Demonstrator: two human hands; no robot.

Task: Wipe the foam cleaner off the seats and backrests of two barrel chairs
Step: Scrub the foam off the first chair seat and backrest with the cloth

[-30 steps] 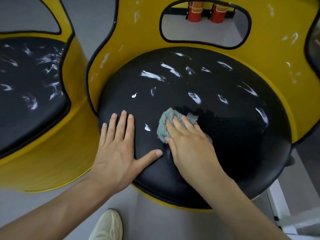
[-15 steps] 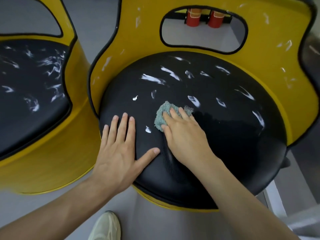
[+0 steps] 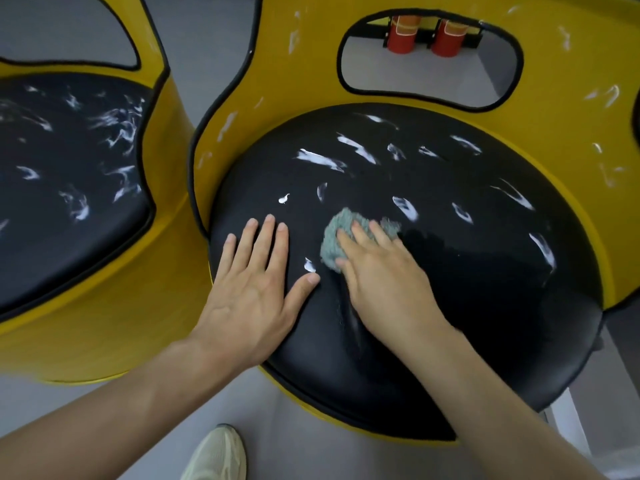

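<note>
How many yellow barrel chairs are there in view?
2. The left chair is cut off by the frame edge; the centre chair has the cloth on its seat. More may be out of view.

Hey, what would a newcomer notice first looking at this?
White foam streaks dot the black seat of the bright yellow barrel chair in the middle. At its front, the right hand presses a grey-green cloth onto the seat, while the left hand lies flat beside it. A second foam-streaked chair stands at the left.
</note>
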